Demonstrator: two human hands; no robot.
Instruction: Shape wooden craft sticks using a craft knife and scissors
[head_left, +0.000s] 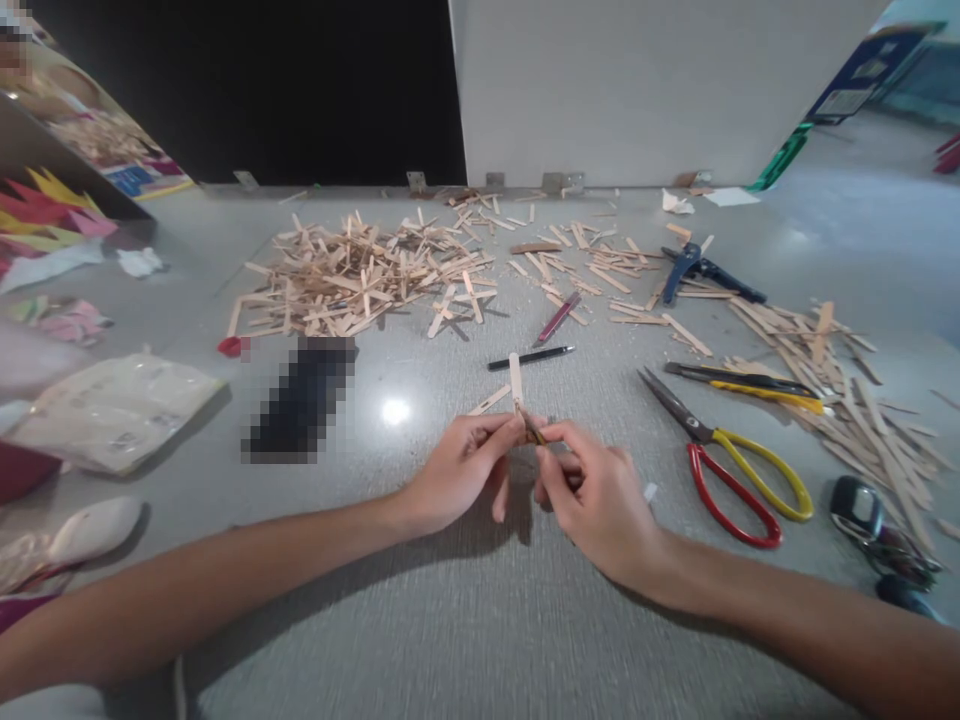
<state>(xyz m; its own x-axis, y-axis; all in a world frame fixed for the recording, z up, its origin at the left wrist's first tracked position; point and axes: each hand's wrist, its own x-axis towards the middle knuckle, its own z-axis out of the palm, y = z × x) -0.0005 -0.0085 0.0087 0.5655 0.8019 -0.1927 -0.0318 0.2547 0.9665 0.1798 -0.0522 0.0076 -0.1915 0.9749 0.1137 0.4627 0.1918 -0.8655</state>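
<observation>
Close to the middle of the table, my left hand [469, 460] pinches a pale wooden craft stick [515, 378], which points away from me. My right hand [592, 490] grips a thin, dark brown piece [534, 428] that meets the stick's near end at a slant; its exact kind is hard to make out. Fingers cover the spot where the two pieces touch. Just beyond my left fingertips lies a craft stick with slots [491, 400]. A black pen [531, 357] rests past the held stick, with a dark red cutter [558, 318] behind it.
Red-and-yellow-handled scissors [701, 432], a yellow-black utility knife [750, 385] and blue pliers [686, 272] lie at right, near loose sticks [795, 340]. A heap of joined sticks [367, 270] spreads at back left. A blurred dark rectangle [300, 400] and plastic bag [120, 405] lie left.
</observation>
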